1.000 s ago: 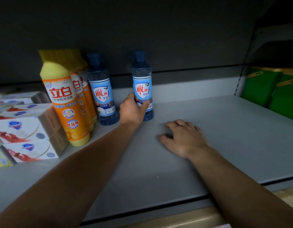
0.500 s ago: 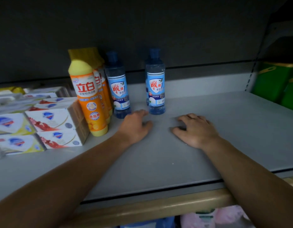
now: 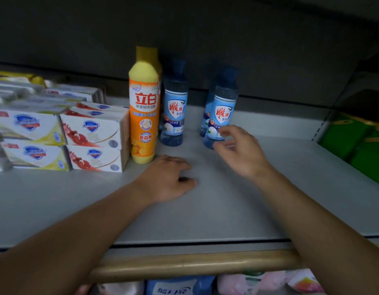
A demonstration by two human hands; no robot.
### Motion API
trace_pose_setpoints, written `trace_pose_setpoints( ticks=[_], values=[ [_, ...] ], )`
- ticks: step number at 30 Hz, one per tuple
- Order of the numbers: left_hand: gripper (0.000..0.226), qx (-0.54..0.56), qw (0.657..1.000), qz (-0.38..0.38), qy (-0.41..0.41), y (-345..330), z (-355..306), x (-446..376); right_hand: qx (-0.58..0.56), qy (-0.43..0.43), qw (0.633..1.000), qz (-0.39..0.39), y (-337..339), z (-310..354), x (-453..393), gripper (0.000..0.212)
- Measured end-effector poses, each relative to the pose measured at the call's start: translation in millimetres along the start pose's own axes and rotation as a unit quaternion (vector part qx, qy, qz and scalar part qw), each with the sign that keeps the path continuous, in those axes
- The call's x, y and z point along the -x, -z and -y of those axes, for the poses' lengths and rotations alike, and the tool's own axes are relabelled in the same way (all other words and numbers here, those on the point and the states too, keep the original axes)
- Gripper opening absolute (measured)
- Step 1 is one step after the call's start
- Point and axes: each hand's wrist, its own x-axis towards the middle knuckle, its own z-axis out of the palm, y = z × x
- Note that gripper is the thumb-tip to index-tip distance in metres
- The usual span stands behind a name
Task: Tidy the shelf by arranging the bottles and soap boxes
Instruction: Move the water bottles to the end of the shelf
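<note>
Right-hand grip [image 3: 237,150] spread, fingers curled and apart, hovering just in front of the nearer blue detergent bottle [image 3: 221,111] on the right, closing on nothing yet; contact with the bottle's base not clear from this angle. Likely shaped that way to wrap the bottle's lower body. Left-hand grip [image 3: 169,179] empty too, palm down, fingers loosely bent against the grey shelf [image 3: 205,209], probably a brace while leaning in.

Standing upright: one blue detergent bottle [image 3: 174,109] just beside the orange dish-soap bottle [image 3: 144,111], with further orange ones lined up behind it. Set apart to the right, the reached-for bottle plus another blue one [image 3: 206,116] partly hidden behind it. That gap reads as the untidy part; closing it would join the blue bottles into one row.

Safeguard soap boxes [image 3: 92,141] stacked two high on the left, touching the orange bottle, faces forward and seemingly already in order. Green packs [image 3: 354,141] at far right, well apart.
</note>
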Motion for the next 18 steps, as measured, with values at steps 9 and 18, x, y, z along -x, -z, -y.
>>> trace_pose_setpoints(
  ticks=[9,18],
  values=[
    [0.044,0.052,0.998,0.015,-0.011,4.8,12.0,-6.3,-0.067,-0.024,0.997,-0.027,-26.8,93.2,-109.0,0.054],
    [0.065,0.04,0.999,0.01,-0.03,2.4,13.2,-6.9,-0.056,-0.02,0.998,-0.023,-45.9,106.7,-121.4,0.055]
  ],
)
